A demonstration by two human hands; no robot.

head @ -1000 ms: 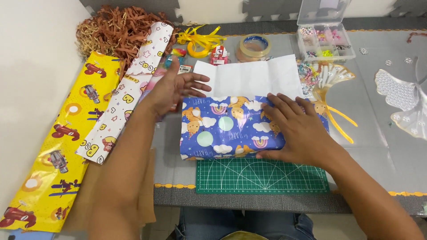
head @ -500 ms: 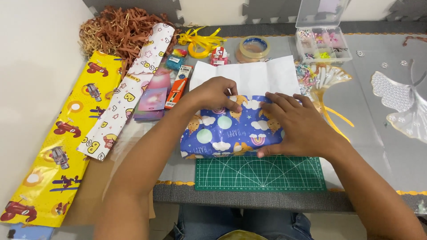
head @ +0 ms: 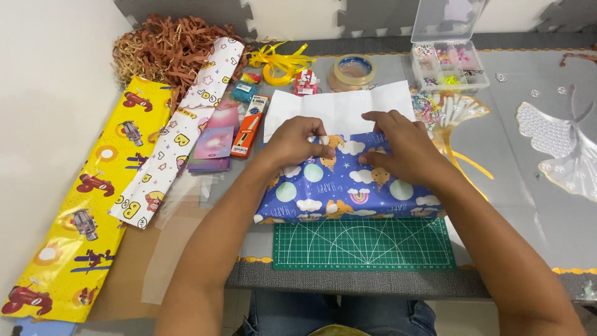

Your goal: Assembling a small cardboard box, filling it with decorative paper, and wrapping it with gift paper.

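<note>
Grey table, bearing:
Blue cartoon-print wrapped parcel, above the green cutting mat, white paper flap behind.
Right hand: fingers spread, flat on parcel's top.
Left hand: fingertips pinched at parcel's upper edge.

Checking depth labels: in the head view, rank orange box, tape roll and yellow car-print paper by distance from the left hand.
From the left hand:
1. Orange box, just to its left.
2. Tape roll, beyond it, toward the table's far edge.
3. Yellow car-print paper, far left.
</note>
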